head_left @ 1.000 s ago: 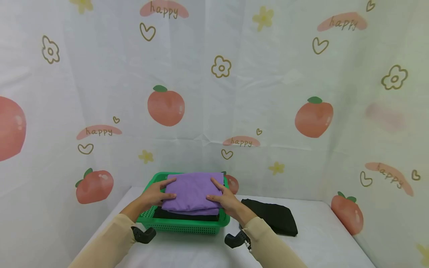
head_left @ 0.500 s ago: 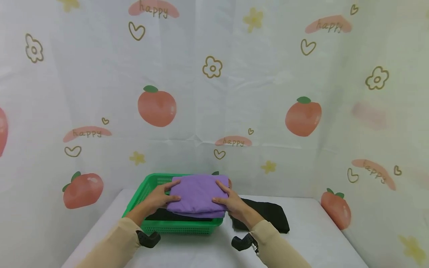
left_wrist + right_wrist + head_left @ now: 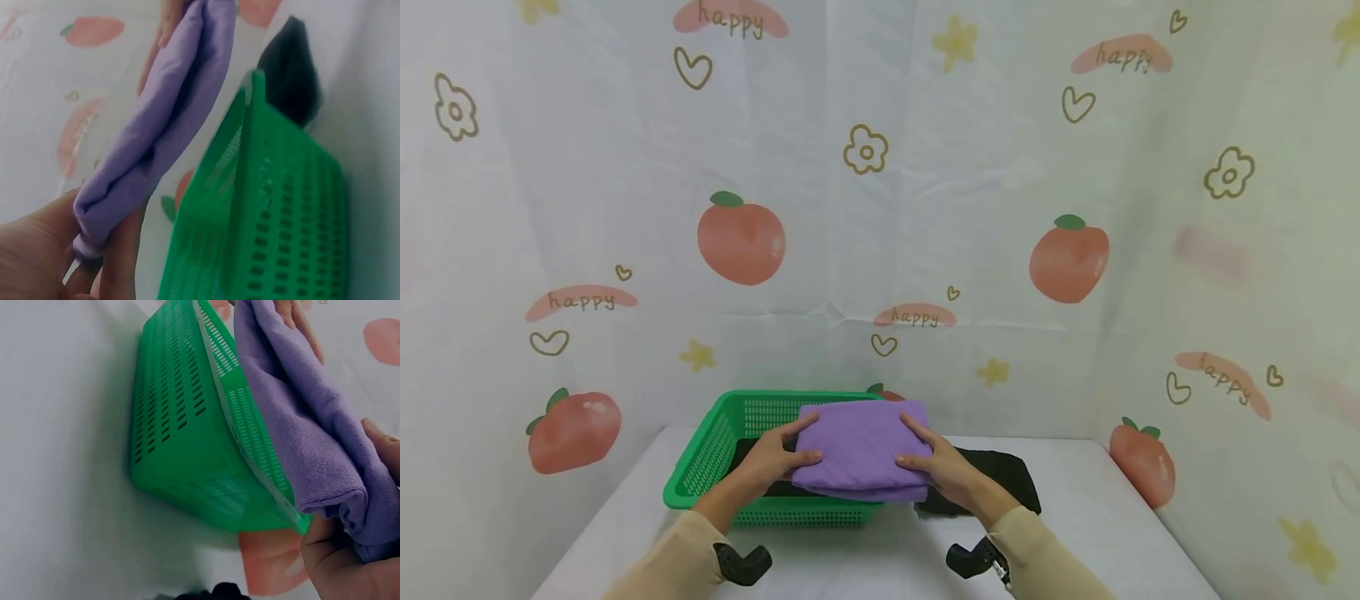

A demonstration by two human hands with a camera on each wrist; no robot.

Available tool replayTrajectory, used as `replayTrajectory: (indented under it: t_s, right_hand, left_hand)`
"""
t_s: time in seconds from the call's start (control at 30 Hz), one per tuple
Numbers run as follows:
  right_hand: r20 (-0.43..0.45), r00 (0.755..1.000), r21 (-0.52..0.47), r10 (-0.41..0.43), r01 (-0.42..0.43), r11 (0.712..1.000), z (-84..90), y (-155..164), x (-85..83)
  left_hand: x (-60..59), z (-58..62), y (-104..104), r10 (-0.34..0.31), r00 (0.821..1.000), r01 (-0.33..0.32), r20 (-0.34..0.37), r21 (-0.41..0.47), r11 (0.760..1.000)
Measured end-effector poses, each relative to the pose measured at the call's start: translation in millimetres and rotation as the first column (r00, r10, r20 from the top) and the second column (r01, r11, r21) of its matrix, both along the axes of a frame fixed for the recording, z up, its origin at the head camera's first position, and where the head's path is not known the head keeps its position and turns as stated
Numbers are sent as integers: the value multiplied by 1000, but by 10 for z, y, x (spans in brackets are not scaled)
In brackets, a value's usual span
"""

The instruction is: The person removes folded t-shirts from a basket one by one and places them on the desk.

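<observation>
Head view: Left hand (image 3: 769, 458) and right hand (image 3: 952, 472) grip a folded purple cloth (image 3: 861, 447) at its 9 and 3 o'clock ends, thumbs on the near face, holding it above the table (image 3: 850, 562) near the 3 o'clock end of a green perforated basket (image 3: 698, 460). Dark fabric (image 3: 745, 450) lies inside the basket. At about 4 o'clock from the purple cloth, partly behind the right hand, rests a folded black cloth (image 3: 1003, 475); at 12 o'clock stands a peach-printed backdrop (image 3: 925, 225).

Left hand (image 3: 44, 250) pinching a folded purple cloth (image 3: 150, 131); green basket (image 3: 250, 131) beside the fingers (image 3: 122, 256), dark cloth (image 3: 289, 72) farther from them.
</observation>
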State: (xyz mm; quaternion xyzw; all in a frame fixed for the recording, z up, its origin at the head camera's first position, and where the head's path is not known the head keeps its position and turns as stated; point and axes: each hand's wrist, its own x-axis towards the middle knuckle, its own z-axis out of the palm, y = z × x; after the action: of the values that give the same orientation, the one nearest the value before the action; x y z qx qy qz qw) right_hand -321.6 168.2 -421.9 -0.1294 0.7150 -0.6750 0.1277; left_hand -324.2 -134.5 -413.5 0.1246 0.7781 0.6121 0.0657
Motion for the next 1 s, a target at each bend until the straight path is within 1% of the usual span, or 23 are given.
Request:
replayTrajectory:
  t_s: [0.23, 0.37, 0.47, 0.53, 0.63, 0.73, 0.87, 1.0]
  right_hand:
    - [-4, 1000, 20, 14, -14, 1000, -52, 140, 82]
    - [3, 1000, 31, 16, -16, 999, -82, 272, 152]
    - [7, 1000, 41, 23, -23, 999, -104, 383, 198]
    - [16, 999, 31, 38, -39, 999, -119, 451, 226]
    - [19, 998, 19, 67, -67, 998, -140, 561, 283]
    - [10, 996, 13, 85, -85, 996, -159, 686, 340]
    - [-4, 996, 25, 88, -88, 996, -185, 869, 402]
    - [-2, 996, 27, 95, -94, 995, -215, 1053, 465]
  left_hand:
    - [148, -114, 150, 43, 999, -43, 1, 32, 999]
    - [223, -152, 272, 32, 999, -33, 11, 74, 997]
    - [272, -171, 371, 26, 1000, -26, 8, 92, 995]
    - [299, -189, 433, 25, 1000, -25, 1, 94, 995]
    - [332, -215, 526, 5, 1000, -3, -15, 95, 995]
    - [364, -227, 625, -36, 999, 38, -21, 109, 993]
    - [408, -228, 768, -94, 995, 95, -12, 138, 986]
    - [437, -259, 916, -135, 991, 133, 2, 154, 979]
